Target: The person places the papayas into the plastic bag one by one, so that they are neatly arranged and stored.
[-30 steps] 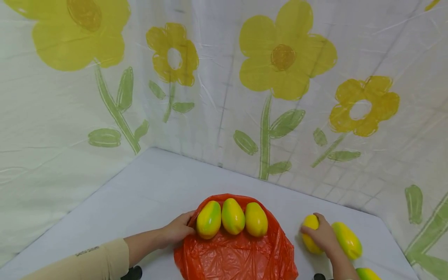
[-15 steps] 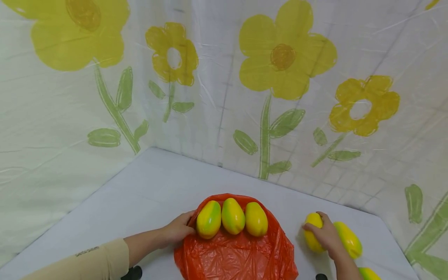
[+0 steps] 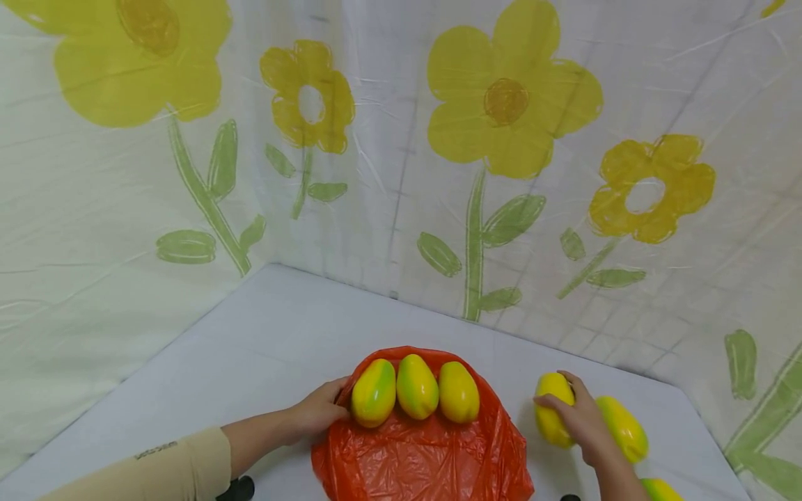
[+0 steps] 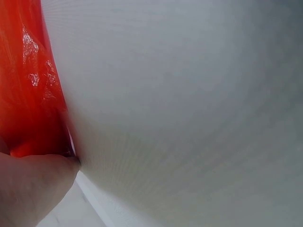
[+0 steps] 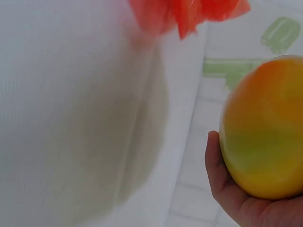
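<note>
A red plastic bag [image 3: 432,459] lies spread open in the lower middle of the head view, three yellow-green papayas [image 3: 417,387] in a row inside its far rim. My left hand [image 3: 319,410] pinches the bag's left edge, its fingertips hidden behind the plastic; the left wrist view has the thumb [image 4: 38,182] against the red film. To the right, my right hand [image 3: 585,424] holds another papaya [image 3: 553,410], fingers curled round its side. The right wrist view shows that papaya [image 5: 265,132] raised, with a shadow on the table below.
Two more papayas lie right of my right hand, one [image 3: 626,430] beside it and one [image 3: 661,490] cut by the lower frame edge. The white table [image 3: 301,320] ends at a flower-printed curtain [image 3: 376,209] behind and on the left.
My right hand has lifted the papaya it grips and carried it slightly up and left, apart from the one beside it. The left hand, the bag and its three papayas stay put.
</note>
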A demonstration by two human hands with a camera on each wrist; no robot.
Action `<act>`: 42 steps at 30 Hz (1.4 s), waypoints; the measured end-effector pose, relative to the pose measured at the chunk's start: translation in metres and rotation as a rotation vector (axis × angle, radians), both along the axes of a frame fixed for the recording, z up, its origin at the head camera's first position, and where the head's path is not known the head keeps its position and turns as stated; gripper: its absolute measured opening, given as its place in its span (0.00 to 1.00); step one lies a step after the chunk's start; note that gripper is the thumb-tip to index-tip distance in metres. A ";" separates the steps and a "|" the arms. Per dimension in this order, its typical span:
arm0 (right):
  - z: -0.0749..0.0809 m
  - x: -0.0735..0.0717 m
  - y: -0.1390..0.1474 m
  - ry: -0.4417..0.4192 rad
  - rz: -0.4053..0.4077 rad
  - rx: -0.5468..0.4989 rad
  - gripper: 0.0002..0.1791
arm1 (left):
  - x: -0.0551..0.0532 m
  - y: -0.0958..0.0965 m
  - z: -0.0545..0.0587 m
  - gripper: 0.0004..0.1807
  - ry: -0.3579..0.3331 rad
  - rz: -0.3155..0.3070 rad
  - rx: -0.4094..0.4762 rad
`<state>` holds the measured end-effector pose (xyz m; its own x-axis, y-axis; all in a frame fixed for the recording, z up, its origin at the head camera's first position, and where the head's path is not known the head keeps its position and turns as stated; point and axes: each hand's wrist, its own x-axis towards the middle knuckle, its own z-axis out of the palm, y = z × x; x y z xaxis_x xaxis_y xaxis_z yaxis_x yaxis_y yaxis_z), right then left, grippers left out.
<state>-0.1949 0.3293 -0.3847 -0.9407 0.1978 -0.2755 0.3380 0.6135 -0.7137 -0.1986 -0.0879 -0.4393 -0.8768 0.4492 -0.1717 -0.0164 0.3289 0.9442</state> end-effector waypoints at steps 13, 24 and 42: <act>0.008 0.013 -0.044 0.049 0.017 -0.166 0.43 | -0.001 0.001 -0.003 0.32 0.019 -0.011 0.026; 0.007 0.020 -0.073 0.073 0.009 -0.317 0.39 | -0.001 0.001 0.000 0.32 0.008 -0.005 0.013; 0.006 0.033 -0.113 0.066 0.009 -0.391 0.38 | 0.001 0.000 -0.001 0.32 0.034 0.004 0.001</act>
<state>-0.1621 0.2167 -0.3785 -0.9601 0.0811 -0.2675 0.2795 0.2939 -0.9141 -0.1981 -0.0875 -0.4406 -0.8840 0.4456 -0.1417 0.0141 0.3283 0.9445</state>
